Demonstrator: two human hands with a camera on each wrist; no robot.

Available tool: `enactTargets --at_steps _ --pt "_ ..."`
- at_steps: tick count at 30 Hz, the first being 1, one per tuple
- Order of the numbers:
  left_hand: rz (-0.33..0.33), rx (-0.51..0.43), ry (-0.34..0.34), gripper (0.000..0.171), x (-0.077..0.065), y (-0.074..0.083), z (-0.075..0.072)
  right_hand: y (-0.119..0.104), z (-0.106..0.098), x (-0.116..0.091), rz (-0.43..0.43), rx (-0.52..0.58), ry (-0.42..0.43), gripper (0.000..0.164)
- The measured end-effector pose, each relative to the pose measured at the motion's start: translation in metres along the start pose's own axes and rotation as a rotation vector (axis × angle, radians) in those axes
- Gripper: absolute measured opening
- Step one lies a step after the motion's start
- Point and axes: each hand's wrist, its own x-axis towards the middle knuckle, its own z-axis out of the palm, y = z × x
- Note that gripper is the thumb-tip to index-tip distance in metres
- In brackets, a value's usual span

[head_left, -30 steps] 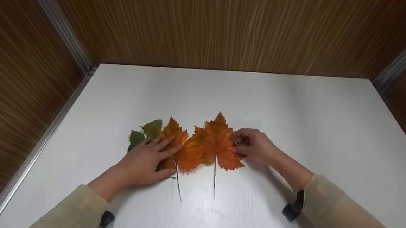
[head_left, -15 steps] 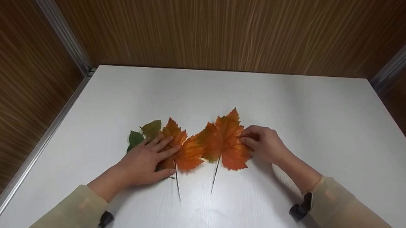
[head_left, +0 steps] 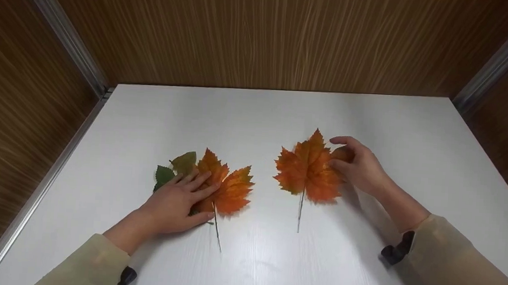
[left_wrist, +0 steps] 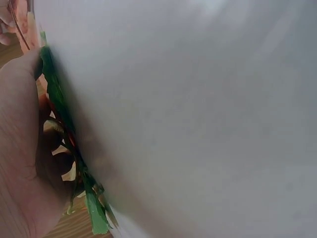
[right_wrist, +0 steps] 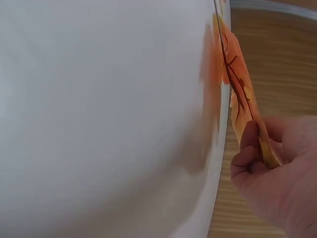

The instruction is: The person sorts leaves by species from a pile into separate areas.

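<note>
My right hand [head_left: 365,169] pinches the right edge of an orange maple leaf [head_left: 298,169] with a thin dark stem. In the right wrist view, the leaf [right_wrist: 237,82] is seen nearly edge-on, tilted above the table, with thumb and fingers on its border. Fingers spread, my left hand [head_left: 175,204] rests on a pile of leaves. From under it show another orange maple leaf [head_left: 233,192], an olive-green leaf [head_left: 185,161] and a dark green leaf [head_left: 163,175]. The left wrist view shows a green leaf [left_wrist: 57,89] beneath the hand; the rest of the pile is hidden.
The white table [head_left: 246,265] has wood-grain panels [head_left: 260,37] behind it and at both sides. A metal rail [head_left: 53,178] runs along its left edge. Small black devices sit at both wrists, by the beige sleeves [head_left: 454,256].
My right hand has drawn its maple leaf to the right and slightly away, so it now lies apart from the left pile. The left hand has stayed on the pile.
</note>
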Motion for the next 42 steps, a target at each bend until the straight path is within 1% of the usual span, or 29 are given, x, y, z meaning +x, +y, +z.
enactTargets --at_steps 2,4,8,11,14,21,24,26,28,31,36,42 --pt "-0.001 0.001 -0.001 0.075 0.0 0.0 0.0 0.003 -0.009 0.001 0.024 0.051 0.02 0.058" --pt "0.0 0.003 0.001 0.075 0.0 -0.001 0.001 0.007 -0.016 0.001 0.049 0.095 0.046 0.059" --pt "-0.003 0.001 0.004 0.075 -0.002 -0.002 0.002 0.015 -0.027 0.005 0.067 0.128 0.112 0.048" --pt "-0.007 0.001 0.003 0.075 -0.003 -0.003 0.002 0.021 -0.035 0.009 0.073 0.107 0.151 0.034" --pt "-0.011 0.005 0.004 0.075 -0.006 -0.003 0.002 0.027 -0.044 0.015 0.095 0.083 0.163 0.03" --pt "-0.018 0.015 0.017 0.075 -0.012 -0.005 0.001 0.04 -0.063 0.031 0.161 0.062 0.149 0.042" --pt "-0.024 0.01 0.024 0.074 -0.012 -0.006 0.001 0.045 -0.07 0.036 0.171 0.022 0.147 0.043" --pt "-0.026 0.007 0.028 0.074 -0.012 -0.006 0.0 0.049 -0.074 0.04 0.17 -0.025 0.153 0.042" --pt "-0.022 0.0 0.035 0.074 -0.011 -0.006 0.001 0.052 -0.079 0.043 0.177 -0.071 0.161 0.043" --pt "-0.013 0.005 0.032 0.074 -0.009 -0.006 0.001 0.057 -0.087 0.046 0.195 -0.111 0.168 0.043" --pt "-0.009 -0.004 0.026 0.074 -0.01 -0.005 0.002 0.064 -0.099 0.05 0.223 -0.122 0.164 0.044" --pt "-0.014 -0.007 0.028 0.074 -0.012 -0.004 0.0 0.069 -0.106 0.055 0.256 -0.111 0.169 0.048"
